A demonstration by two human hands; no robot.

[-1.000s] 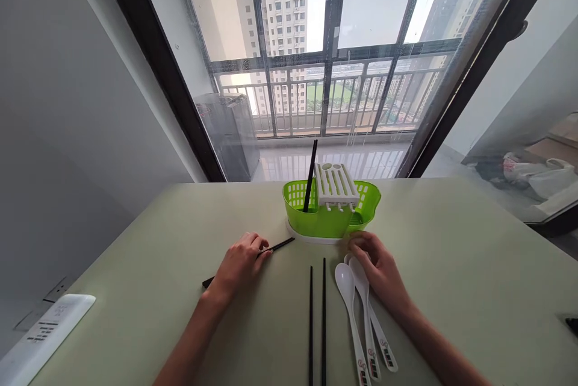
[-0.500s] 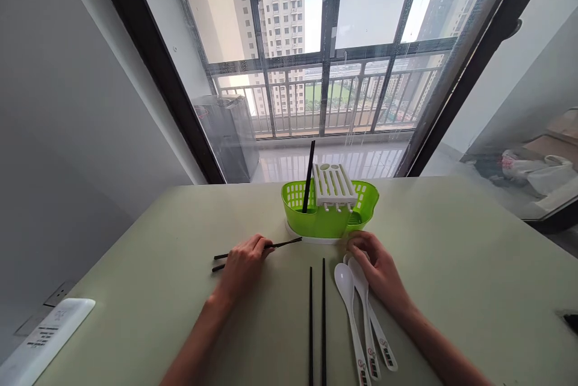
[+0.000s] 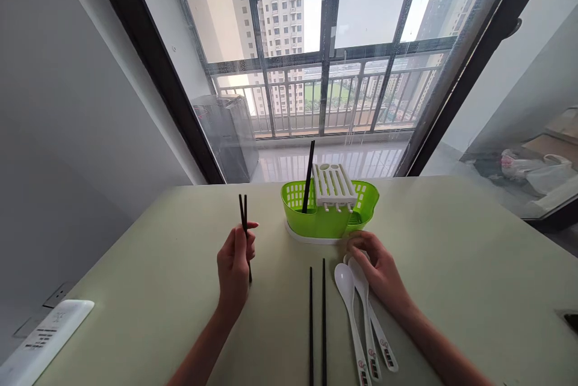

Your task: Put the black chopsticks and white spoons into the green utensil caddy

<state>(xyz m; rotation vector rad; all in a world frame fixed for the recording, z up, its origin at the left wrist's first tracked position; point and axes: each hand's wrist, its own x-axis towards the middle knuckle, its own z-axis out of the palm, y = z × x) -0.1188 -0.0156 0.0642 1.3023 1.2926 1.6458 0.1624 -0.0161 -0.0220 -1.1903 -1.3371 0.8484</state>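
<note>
Two black chopsticks [image 3: 245, 210] stand nearly upright in my left hand [image 3: 235, 259], which is wrapped around them above the left half of the table. My right hand [image 3: 377, 262] rests on the table with curled fingers, close to the lower right of a green basket [image 3: 318, 226]. Whether those fingertips grip the basket's base or anything else is hidden. Beneath and beside that hand lie three white spoons [image 3: 345, 283], their bowls toward the basket. Two more black chopsticks [image 3: 324, 314] lie parallel on the table, left of the spoons.
In the basket leans a black pair of chopsticks [image 3: 309, 178], beside a white slotted rack [image 3: 335, 184] with hooks. A white power strip [image 3: 49, 338] sits at the table's left edge. Past the far edge are glass doors [image 3: 332, 91]. A dark object [image 3: 571, 320] shows at far right.
My left hand has gathered the two chopsticks from the table and turned them from lying flat to nearly upright. My right hand, the spoons and the basket stay put.
</note>
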